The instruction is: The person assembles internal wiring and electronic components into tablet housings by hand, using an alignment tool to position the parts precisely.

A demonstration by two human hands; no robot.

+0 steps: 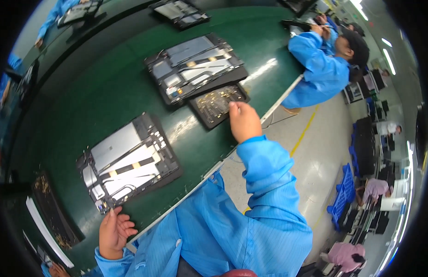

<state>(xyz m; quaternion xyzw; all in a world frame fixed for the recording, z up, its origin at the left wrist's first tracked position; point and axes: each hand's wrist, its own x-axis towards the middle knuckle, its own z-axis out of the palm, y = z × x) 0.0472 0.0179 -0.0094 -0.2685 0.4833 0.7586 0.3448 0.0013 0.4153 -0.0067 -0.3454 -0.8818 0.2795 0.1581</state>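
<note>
An opened tablet-like device (126, 159) lies on the bench in front of me, with silver battery panels and black cables inside. My left hand (115, 231) is at its near corner, fingers loosely apart, the fingertips at or just touching a small connector piece there. My right hand (244, 121) is closed, fingertips pinched together, over the near edge of a black tray (209, 121) of small metallic parts. Whatever is between those fingertips is too small or hidden. Behind the tray sits a second opened device (193, 67), on top of another dark panel.
A green bench (117, 74) runs away to the upper right. Another parts tray (55, 207) and a white strip (48, 233) lie at the left. Another opened device (179, 13) is at the far side. A co-worker in blue (318, 64) sits at the right.
</note>
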